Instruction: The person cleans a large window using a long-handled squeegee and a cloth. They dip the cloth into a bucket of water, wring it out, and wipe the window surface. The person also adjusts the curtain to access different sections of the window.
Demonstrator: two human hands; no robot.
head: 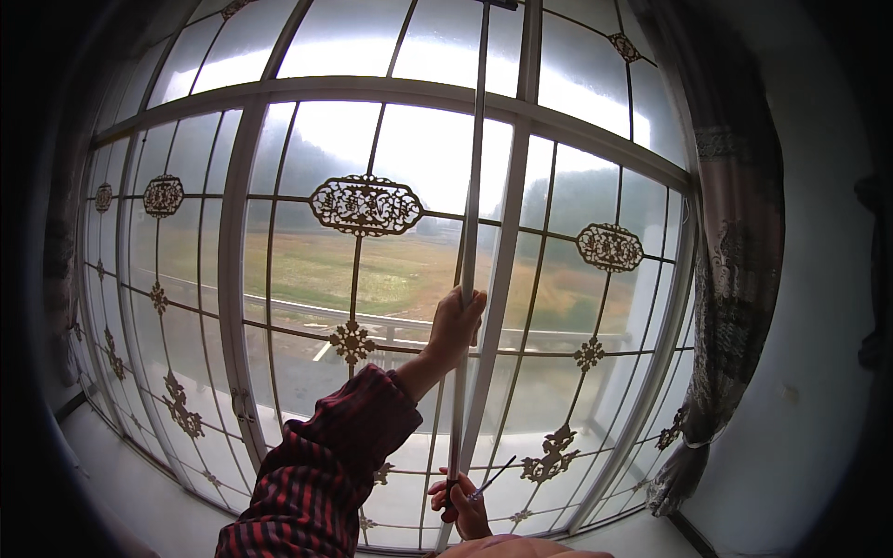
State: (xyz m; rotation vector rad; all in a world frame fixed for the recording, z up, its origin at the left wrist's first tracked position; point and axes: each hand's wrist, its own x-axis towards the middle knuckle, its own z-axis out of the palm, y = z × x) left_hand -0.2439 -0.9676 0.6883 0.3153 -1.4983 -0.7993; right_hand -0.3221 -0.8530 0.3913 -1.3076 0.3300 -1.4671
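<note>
A long metal pole point(477, 153) stands almost upright in front of the window point(446, 279). My left hand point(455, 322) is wrapped around it at mid-height, the arm raised in a red-and-black striped sleeve point(321, 460). Lower down, my right hand point(463, 503) grips the dark handle end point(450, 488) of the same pole. A thin dark stick point(497, 476) juts out to the upper right from the right hand; its other end is hidden by the fingers. At the top of the picture the pole meets a dark crosspiece point(504, 3), cut off by the frame edge.
White frame bars point(391, 89) divide the panes, which carry brown metal ornaments point(366, 205). A patterned curtain point(732, 279) hangs gathered at the right, near a pale wall point(802, 418). Another curtain point(63, 244) hangs at the far left. A railing point(391, 321) and field show outside.
</note>
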